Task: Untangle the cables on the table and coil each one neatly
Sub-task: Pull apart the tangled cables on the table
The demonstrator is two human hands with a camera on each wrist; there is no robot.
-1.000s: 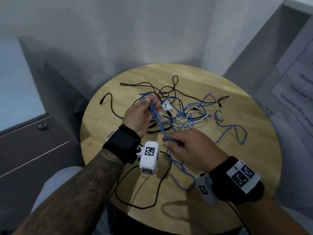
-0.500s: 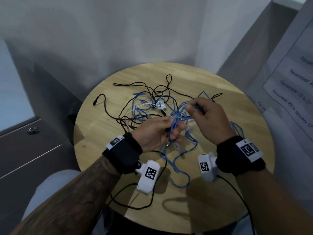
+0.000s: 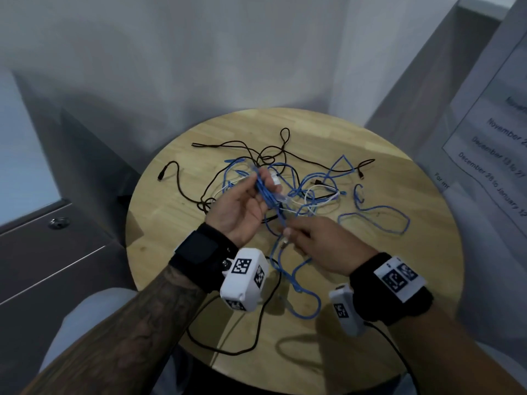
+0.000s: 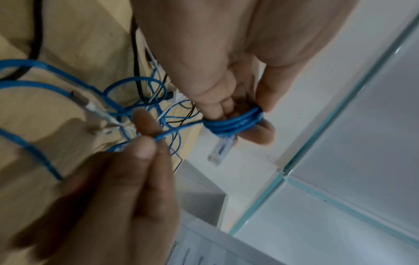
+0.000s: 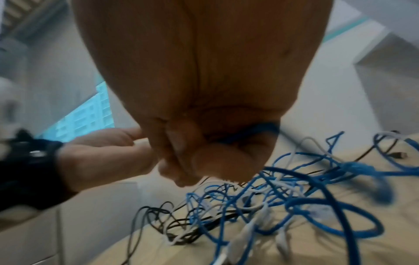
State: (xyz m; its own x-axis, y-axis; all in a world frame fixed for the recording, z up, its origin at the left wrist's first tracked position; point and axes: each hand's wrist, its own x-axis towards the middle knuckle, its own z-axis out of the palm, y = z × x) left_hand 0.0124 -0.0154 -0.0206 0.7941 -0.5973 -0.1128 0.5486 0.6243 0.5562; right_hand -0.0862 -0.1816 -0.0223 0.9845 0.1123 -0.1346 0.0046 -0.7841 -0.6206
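A tangle of cables lies on the round wooden table [image 3: 370,309]. My left hand [image 3: 265,189] is raised palm up over it, with a blue network cable [image 4: 235,123] wound in a few turns round its fingers. The clear plug [image 4: 221,150] hangs below the turns. My right hand [image 3: 291,233] pinches the same blue cable [image 4: 163,138] just in front of the left, between thumb and fingers [image 5: 204,156]. Loose blue loops [image 3: 379,208] trail right and toward me. Black cables [image 3: 182,183] and a white cable [image 3: 319,192] are mixed into the pile [image 5: 260,200].
A grey cabinet [image 3: 42,252] stands left of the table and a wall is close behind it. A printed notice [image 3: 499,155] hangs on the panel at right. A black lead [image 3: 256,337] loops over the near table edge under my left wrist.
My right hand has drawn back from over the far side of the tangle toward me with the blue cable. My left hand has turned palm up and lifted farther back.
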